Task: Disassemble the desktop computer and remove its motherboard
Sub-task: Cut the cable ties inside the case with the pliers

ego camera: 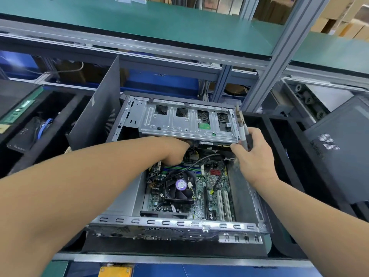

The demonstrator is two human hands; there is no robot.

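**Drive cage tilted up over an open case, both hands at its near edge**

Nearest the camera, at the bottom of the frame, ran the rear edge of the open desktop case (175, 224), a slotted metal rail above its port panel. Inside, at lower centre, the motherboard (213, 188) lay flat in the case floor, with the black cooler fan (180, 188) on it and a black cable (217, 176) crossing above its right half.

Past the fan, the left hand (175, 152) reached under the metal drive cage (185, 120); its fingers were hidden beneath the cage, so whether they gripped anything could not be told. The right hand (255, 156) curled its fingers round a tool handle (244, 132) beside the cage's right edge, thumb touching the cage's near corner.

The cage sat tilted up, covering the far part of the case. A dark side panel (97, 108) stood upright at centre left. Another dark case (339, 144) stood at right. A green shelf (139, 21) spanned the top, carried by a grey aluminium post (287, 50).
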